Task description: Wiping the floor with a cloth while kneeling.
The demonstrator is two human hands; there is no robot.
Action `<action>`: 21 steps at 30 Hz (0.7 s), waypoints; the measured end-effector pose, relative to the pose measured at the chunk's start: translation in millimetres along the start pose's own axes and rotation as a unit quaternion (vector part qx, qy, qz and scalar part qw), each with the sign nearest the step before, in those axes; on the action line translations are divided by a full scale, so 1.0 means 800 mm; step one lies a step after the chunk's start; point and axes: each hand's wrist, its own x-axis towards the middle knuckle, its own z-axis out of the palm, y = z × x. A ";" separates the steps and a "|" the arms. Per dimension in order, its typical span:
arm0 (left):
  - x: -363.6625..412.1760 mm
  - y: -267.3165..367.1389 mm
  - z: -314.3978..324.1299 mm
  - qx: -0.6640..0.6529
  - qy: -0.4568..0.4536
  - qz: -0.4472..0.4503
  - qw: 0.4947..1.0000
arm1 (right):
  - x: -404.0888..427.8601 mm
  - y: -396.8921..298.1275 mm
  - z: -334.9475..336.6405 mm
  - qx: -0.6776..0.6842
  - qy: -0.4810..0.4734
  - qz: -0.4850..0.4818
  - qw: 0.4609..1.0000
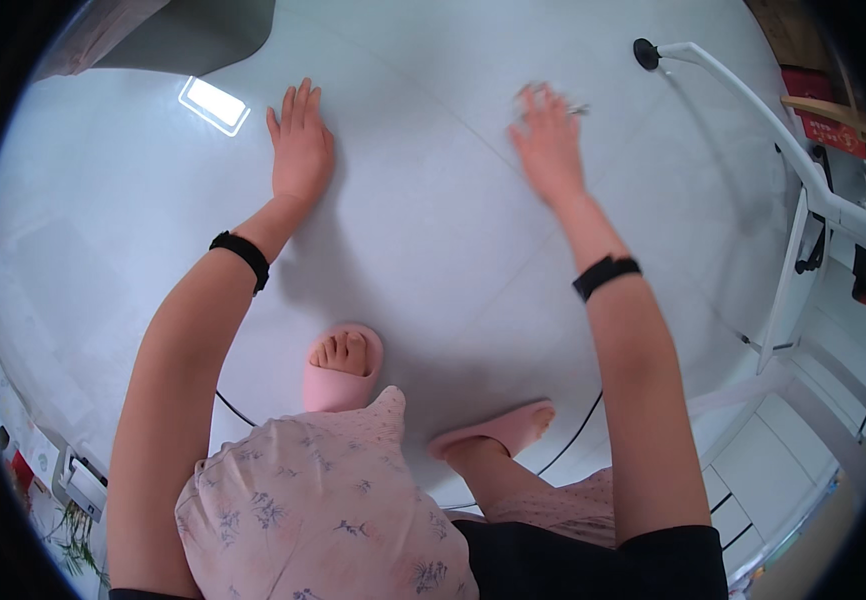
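My left hand [302,146] is palm down at the pale glossy floor [418,202], its fingers slightly spread and nothing seen in it. Motion blurs my right hand [551,146], which reaches over the floor further right. By its fingertips shows a small shiny metal object [578,109], partly covered by the fingers; its kind and whether it is gripped are unclear. Each forearm wears a black band, one on the left [242,259] and one on the right [607,276].
A grey container or furniture base [200,34] stands at the upper left. At right, a white tubular frame [748,97] ends in a black foot [645,54]. Pink slippers [343,382] are on my feet, with a black cable [579,431] behind. Green plant leaves [77,544] show lower left.
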 end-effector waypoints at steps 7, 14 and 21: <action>-0.014 -0.014 0.001 0.024 -0.003 -0.019 1.000 | -0.046 -0.181 -0.016 0.151 -0.112 -0.111 0.976; -0.008 -0.013 -0.004 0.011 -0.007 0.007 1.000 | -0.078 -0.166 -0.022 0.158 -0.159 -0.262 0.939; -0.008 0.006 -0.002 0.003 -0.030 -0.010 1.000 | 0.034 0.072 0.015 -0.024 0.004 0.163 0.986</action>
